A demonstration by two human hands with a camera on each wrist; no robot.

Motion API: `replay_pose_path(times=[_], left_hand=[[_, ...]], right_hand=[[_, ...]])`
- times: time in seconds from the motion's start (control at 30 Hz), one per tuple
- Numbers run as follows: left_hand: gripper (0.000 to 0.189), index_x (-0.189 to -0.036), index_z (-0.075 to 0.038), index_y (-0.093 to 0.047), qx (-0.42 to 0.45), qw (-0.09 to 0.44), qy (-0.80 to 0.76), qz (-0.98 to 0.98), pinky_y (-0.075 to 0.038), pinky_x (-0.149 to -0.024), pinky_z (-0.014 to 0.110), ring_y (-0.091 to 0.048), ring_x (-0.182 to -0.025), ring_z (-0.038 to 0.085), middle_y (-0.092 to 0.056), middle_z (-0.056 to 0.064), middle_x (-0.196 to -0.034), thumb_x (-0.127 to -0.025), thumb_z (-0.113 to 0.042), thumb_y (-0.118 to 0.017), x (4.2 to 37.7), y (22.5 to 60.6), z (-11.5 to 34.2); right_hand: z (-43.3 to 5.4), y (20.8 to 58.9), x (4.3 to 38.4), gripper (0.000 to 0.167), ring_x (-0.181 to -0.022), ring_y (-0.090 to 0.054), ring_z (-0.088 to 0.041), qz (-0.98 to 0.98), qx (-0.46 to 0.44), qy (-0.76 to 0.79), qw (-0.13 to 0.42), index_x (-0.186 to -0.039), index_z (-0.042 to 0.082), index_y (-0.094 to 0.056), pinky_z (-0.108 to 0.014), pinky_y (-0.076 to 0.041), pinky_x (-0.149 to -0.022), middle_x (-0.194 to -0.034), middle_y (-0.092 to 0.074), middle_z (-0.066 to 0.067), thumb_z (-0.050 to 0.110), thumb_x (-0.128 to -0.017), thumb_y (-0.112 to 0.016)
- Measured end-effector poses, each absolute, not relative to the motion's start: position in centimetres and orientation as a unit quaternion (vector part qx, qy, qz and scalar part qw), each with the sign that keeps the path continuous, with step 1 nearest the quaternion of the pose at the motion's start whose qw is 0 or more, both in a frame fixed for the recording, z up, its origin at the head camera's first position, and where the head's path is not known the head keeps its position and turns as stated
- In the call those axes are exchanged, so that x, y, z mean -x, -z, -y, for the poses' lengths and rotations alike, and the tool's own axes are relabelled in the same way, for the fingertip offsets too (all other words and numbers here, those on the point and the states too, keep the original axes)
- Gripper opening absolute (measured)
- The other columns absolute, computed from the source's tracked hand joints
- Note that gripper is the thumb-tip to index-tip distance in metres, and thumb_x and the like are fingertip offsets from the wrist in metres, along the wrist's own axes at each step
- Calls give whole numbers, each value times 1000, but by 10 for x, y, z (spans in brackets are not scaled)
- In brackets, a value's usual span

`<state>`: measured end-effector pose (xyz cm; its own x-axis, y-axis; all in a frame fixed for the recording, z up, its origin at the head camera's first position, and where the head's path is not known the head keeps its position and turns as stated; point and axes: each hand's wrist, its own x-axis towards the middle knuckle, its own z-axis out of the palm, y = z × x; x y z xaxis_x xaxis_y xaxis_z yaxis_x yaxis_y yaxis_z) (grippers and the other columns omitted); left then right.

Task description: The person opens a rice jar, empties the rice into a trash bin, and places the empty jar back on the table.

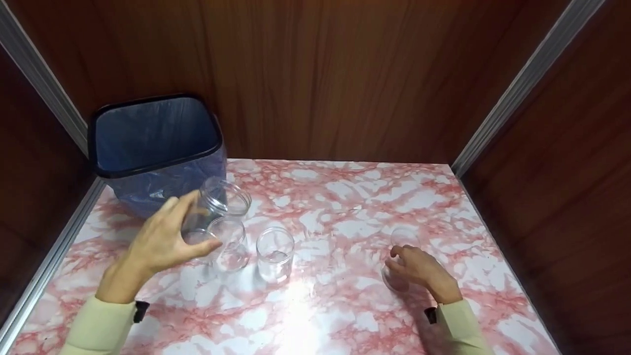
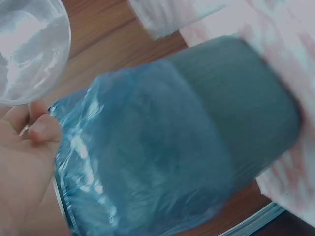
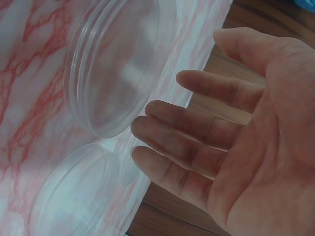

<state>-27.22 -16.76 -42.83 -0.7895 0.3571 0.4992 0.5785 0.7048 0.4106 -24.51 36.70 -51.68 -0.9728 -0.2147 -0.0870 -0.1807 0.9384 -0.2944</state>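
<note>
My left hand [image 1: 165, 236] is raised in front of the bin, thumb and fingers spread around a clear plastic jar [image 1: 236, 199] with a ridged rim. In the left wrist view, that clear jar [image 2: 29, 54] shows at upper left against my fingertips. Two more clear jars, one beside my thumb [image 1: 229, 251] and one farther right [image 1: 275, 256], stand upright on the table. On the right side my right hand [image 1: 419, 268] hovers low by clear round pieces. Its fingers [image 3: 187, 128] are loosely extended beside a clear ridged jar [image 3: 118, 64], holding nothing.
A bin [image 1: 157, 172] lined with a blue bag stands at the back left, its black-rimmed mouth facing up. Another faint clear jar [image 1: 318, 249] sits mid-table. Dark wooden panels [image 1: 335, 79] enclose the red-and-white marbled table [image 1: 365, 315] at the back and sides.
</note>
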Motion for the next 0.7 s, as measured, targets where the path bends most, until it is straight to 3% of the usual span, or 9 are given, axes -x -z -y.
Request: replay_pose_path(times=[0.13, 0.3, 0.47, 0.6, 0.7], left_hand=[[99, -139, -8, -48, 272, 223, 285, 892, -44, -65, 35, -46, -79, 13, -55, 6, -92, -58, -45, -90, 270, 444, 164], [102, -141, -10, -48, 290, 240, 322, 869, -51, -72, 39, -55, -89, 15, -62, 10, -103, -54, -41, -93, 268, 462, 157], [104, -142, -9, -47, 310, 256, 327, 856, -52, -70, 34, -57, -86, 12, -63, 7, -102, -56, -44, -92, 264, 480, 150], [105, -142, -8, -47, 315, 267, 327, 850, -49, -69, 31, -55, -83, 9, -63, 4, -98, -56, -46, -92, 260, 493, 146], [107, -142, -5, -46, 318, 280, 327, 845, -52, -73, 34, -60, -87, 15, -66, 9, -103, -56, -47, -92, 256, 500, 144]], right_hand=[[-367, 515, 246, 24, -68, -53, -16, -983, 100, 142, 59, -103, 5, -64, -40, -50, -66, -82, -63, -5, 27, -94, -60], [-366, 514, 246, 21, -67, -52, -14, -983, 106, 141, 53, -102, 5, -66, -39, -50, -67, -83, -64, -3, 25, -95, -60], [-363, 516, 249, 21, -70, -57, -15, -983, 109, 143, 46, -102, 6, -67, -41, -52, -69, -86, -67, -5, 25, -95, -61], [-361, 519, 250, 17, -76, -64, -21, -980, 132, 148, 7, -98, 6, -67, -42, -54, -71, -90, -68, -8, 22, -94, -63], [-360, 521, 251, 11, -80, -67, -22, -975, 157, 153, -37, -94, 9, -67, -41, -55, -72, -90, -68, -7, 20, -93, -64]])
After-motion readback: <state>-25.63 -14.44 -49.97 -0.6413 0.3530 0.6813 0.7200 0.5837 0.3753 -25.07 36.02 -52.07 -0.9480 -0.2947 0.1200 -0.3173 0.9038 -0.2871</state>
